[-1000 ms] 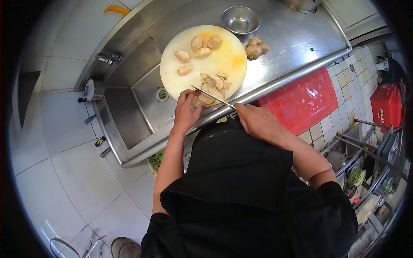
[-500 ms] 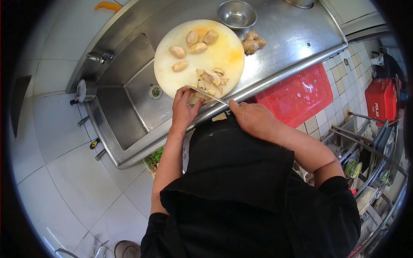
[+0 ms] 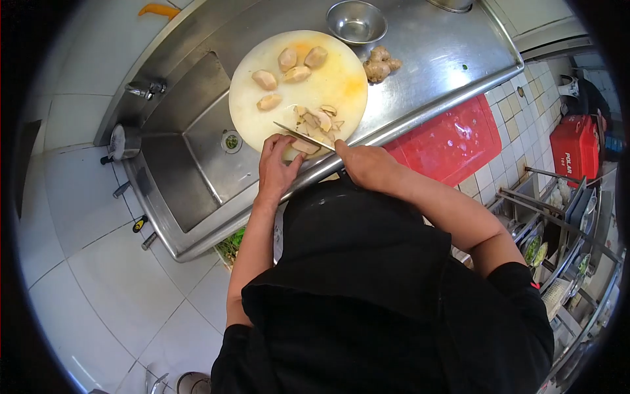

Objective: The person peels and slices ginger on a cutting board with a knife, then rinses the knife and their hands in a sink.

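Observation:
My right hand (image 3: pixel 369 164) grips a knife (image 3: pixel 303 136), its blade pointing left across the near part of a round white cutting board (image 3: pixel 252 118). My left hand (image 3: pixel 278 168) pinches a piece of ginger (image 3: pixel 304 147) at the board's near edge, just below the blade. Beyond the knife lies a heap of thin ginger peelings (image 3: pixel 319 121). Several peeled ginger pieces (image 3: pixel 264 80) rest farther back on the board. To the right of the board, an unpeeled knobby ginger root (image 3: pixel 380 64) sits on the metal counter.
A steel bowl (image 3: pixel 356 22) stands behind the ginger root. The sink basin (image 3: pixel 172 177) with its tap (image 3: pixel 145 89) is at the left. Below the counter's front edge is a red lid or board (image 3: pixel 453 146). Racks with trays (image 3: pixel 558 230) stand at the far right.
The knife blade has shifted from the ginger's upper side to slightly beyond it, with its tip farther forward. My left hand still holds the ginger. The whole view has moved slightly.

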A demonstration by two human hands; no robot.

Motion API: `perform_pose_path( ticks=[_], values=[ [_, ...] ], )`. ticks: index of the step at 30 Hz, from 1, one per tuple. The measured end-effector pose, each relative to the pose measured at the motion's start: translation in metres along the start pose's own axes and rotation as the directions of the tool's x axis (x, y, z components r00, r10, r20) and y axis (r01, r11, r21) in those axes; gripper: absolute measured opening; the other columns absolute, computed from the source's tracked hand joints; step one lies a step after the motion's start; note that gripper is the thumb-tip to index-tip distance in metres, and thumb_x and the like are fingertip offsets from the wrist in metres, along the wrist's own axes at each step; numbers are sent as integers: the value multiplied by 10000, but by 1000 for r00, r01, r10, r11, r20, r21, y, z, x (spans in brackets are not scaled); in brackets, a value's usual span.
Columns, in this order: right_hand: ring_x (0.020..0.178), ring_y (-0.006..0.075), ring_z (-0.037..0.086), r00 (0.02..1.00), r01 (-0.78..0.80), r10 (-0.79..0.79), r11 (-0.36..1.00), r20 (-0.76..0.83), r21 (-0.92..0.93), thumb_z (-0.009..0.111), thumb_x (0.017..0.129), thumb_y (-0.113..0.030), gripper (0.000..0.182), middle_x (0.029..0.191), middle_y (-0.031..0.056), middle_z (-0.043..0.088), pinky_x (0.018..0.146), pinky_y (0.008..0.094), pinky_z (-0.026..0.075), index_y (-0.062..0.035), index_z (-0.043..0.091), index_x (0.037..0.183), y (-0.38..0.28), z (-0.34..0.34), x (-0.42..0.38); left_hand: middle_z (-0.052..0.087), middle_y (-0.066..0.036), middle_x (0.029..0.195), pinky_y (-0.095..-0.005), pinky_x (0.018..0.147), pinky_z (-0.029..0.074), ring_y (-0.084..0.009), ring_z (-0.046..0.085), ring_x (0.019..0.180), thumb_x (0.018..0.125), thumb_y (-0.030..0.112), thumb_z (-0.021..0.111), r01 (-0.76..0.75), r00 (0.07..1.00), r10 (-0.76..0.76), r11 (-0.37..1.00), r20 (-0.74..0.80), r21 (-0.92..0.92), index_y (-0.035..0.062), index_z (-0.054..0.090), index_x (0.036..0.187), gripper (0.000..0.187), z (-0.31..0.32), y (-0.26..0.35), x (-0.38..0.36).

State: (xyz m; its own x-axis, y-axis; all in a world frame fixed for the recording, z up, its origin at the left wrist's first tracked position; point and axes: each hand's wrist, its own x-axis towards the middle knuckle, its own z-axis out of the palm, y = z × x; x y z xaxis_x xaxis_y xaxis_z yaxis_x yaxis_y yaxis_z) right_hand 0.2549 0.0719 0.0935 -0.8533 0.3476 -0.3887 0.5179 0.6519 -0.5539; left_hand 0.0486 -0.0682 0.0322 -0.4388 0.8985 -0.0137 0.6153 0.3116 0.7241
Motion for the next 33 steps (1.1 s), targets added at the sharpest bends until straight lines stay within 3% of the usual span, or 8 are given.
perform_pose_path(
  ticks=[8,12,14,18,20,24,26,33],
  values=[
    [903,483,680,986,-118,130,986,-108,116,488,1017,-191,250,909,284,700,813,591,513,4,473,1173,7,-17,-1,605,-183,1245,-425,1071,444,-381,589,1182,804,149,816,-121,988,124,992,-90,32,51,590,1113,395,1,2,-1],
    [888,496,666,982,-105,127,982,-139,158,496,1017,-187,229,878,286,691,802,603,500,-4,463,1151,6,-25,-16,621,-157,1223,-412,1048,465,-342,615,1140,812,143,829,-90,995,92,995,-45,53,50,568,1093,395,-1,-9,7],
    [884,498,662,982,-93,117,982,-145,167,498,1018,-186,223,871,287,687,796,609,494,-6,459,1144,10,-21,-20,633,-112,1169,-373,982,507,-251,635,1084,828,74,825,107,993,-101,987,59,-118,44,562,1109,386,-6,-8,8],
    [843,503,642,974,-54,86,987,-208,153,499,1023,-183,216,824,281,666,749,617,471,-13,457,1149,15,-14,-30,632,-80,1132,-327,924,532,-175,638,1023,833,1,815,161,987,-148,932,64,-326,26,558,1117,384,-6,-22,6],
    [850,490,657,977,-61,86,989,-193,134,496,1016,-181,217,820,273,675,755,616,484,-9,465,1145,13,-11,-36,634,-62,1067,-308,864,547,-161,642,924,802,17,832,156,984,-180,811,14,-563,24,609,1100,372,-8,-24,1],
    [801,481,660,976,7,25,989,-218,147,498,1013,-178,206,792,253,676,718,611,489,-13,477,1135,14,2,-40,656,-75,1083,-318,864,561,-175,669,939,837,-32,778,92,991,-125,906,-54,-413,-2,602,1102,320,-21,3,-3],
    [785,478,661,976,27,5,989,-217,146,498,1012,-178,202,782,248,675,709,609,491,-15,481,1131,11,3,-39,684,-92,1072,-325,847,571,-195,693,930,829,-24,762,-109,987,101,992,-126,-56,1,650,1068,265,-28,23,-4],
    [789,479,655,978,65,-32,985,-204,162,500,1018,-170,187,789,253,669,702,604,482,-4,477,1102,-4,-1,-42,692,-136,1073,-352,829,568,-258,711,926,826,4,750,-172,968,169,985,-187,2,3,670,1055,243,-22,34,-2]
  ],
)
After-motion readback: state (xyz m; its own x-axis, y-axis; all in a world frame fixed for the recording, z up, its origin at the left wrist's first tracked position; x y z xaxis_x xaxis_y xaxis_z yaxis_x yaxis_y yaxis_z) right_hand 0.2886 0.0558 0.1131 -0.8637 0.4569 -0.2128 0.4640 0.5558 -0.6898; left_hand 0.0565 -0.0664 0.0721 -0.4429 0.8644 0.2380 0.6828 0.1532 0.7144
